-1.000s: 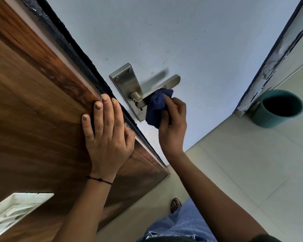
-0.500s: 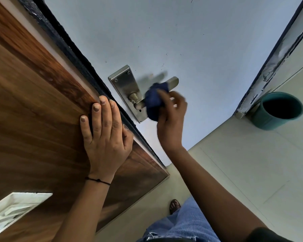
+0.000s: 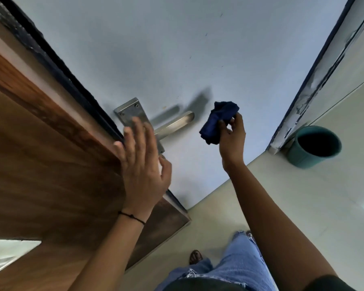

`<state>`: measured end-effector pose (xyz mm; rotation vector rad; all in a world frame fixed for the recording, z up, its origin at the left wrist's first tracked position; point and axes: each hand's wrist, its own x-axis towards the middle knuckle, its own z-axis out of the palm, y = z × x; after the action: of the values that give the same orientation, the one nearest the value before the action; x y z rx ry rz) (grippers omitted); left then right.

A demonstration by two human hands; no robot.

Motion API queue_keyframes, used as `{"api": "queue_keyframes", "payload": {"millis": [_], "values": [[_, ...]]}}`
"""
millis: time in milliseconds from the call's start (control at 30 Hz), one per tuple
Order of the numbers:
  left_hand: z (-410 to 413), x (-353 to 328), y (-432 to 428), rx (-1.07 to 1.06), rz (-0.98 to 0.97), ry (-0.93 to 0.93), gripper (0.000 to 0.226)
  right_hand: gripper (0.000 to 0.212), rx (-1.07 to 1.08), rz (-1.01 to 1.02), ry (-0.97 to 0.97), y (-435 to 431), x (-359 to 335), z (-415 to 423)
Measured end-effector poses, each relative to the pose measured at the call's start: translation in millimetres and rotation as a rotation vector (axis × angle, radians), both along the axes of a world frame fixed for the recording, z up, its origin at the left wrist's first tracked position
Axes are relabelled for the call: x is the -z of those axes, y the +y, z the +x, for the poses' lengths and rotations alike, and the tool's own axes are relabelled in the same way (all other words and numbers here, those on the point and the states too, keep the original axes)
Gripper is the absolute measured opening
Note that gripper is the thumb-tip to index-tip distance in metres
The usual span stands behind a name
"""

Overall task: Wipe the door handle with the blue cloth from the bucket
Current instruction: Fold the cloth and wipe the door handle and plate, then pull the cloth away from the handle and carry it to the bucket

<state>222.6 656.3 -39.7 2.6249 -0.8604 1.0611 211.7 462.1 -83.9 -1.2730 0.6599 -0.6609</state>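
**Blue cloth held clear of the handle**

Blue and bunched, the cloth [image 3: 218, 124] sits pinched between the thumb and fingertips of the right hand [image 3: 232, 137], which is closed on its lower right part while the rest bulges up and to the left of the fingers. The cloth hangs in the air in front of the pale grey door [image 3: 177, 49], to the right of the handle [image 3: 174, 123] and apart from it; a gap of bare door shows between the lever's rounded tip and the fabric.

The lever is brushed metal, running up to the right from its plate [image 3: 130, 111], and it throws a dark shadow on the door above it.

The left hand [image 3: 142, 162] is spread flat with its fingers loose and holding nothing. It is blurred, and it covers the lower part of the plate, near the edge of the brown wooden panel [image 3: 51, 164]; I cannot tell whether it touches either. A thin black band circles that wrist.

Further out, the teal bucket [image 3: 314, 147] stands on the pale tiled floor [image 3: 303, 206] at the foot of the door frame [image 3: 315, 80], well to the right of the cloth. Below, blue jeans and one sandalled foot show.
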Motion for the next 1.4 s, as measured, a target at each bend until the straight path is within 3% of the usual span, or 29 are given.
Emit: {"api": "queue_keyframes", "payload": {"millis": [133,200,300,367,467,600,667,733,833,933,1033,1233,1400], "values": [[-3.8,11.1,-77.8,0.322,-0.084,0.302,0.072,0.037,-0.151,0.297,-0.076,-56.4,3.1,-40.9],[-13.2,14.1,-123.6,0.410,-0.218,0.688,0.062,0.040,-0.175,0.521,-0.113,-84.5,1.6,-65.6],[-29.8,13.9,-203.1,0.352,-0.429,1.428,0.046,0.039,-0.138,0.829,-0.186,-137.9,-5.1,-105.6],[-40.9,17.7,-250.7,0.399,-0.564,1.730,0.023,0.043,-0.156,0.874,-0.223,-171.6,-12.5,-128.8],[-63.7,18.4,-317.3,0.491,-0.712,2.059,0.026,0.048,-0.126,0.799,-0.204,-223.0,-23.2,-163.7],[-81.2,26.5,-392.1,0.618,-0.667,2.140,0.038,0.042,-0.153,0.620,-0.090,-285.8,-26.4,-193.6],[-84.4,33.2,-430.0,0.606,-0.626,2.131,0.046,0.045,-0.128,0.535,0.012,-317.7,-21.0,-201.8],[-84.2,40.6,-464.6,0.538,-0.634,2.115,0.039,0.050,-0.105,0.495,0.080,-346.8,-14.9,-205.3],[-77.1,60.2,-517.0,0.463,-0.659,2.180,0.032,0.039,-0.009,0.557,0.106,-397.2,1.2,-206.2],[-65.0,81.0,-571.0,0.463,-0.653,2.334,0.026,0.020,0.163,0.752,0.084,-451.3,28.8,-198.8],[-47.6,113.7,-636.7,0.358,-0.643,2.410,0.027,0.018,0.268,0.870,0.118,-511.6,62.7,-179.0],[-9.0,192.0,-763.3,0.087,-0.670,2.484,0.029,0.028,0.332,0.822,0.316,-636.8,132.7,-136.9],[9.7,285.5,-847.2,0.046,-0.499,2.447,0.023,0.026,0.332,0.751,0.505,-722.4,231.2,-111.0]]}}
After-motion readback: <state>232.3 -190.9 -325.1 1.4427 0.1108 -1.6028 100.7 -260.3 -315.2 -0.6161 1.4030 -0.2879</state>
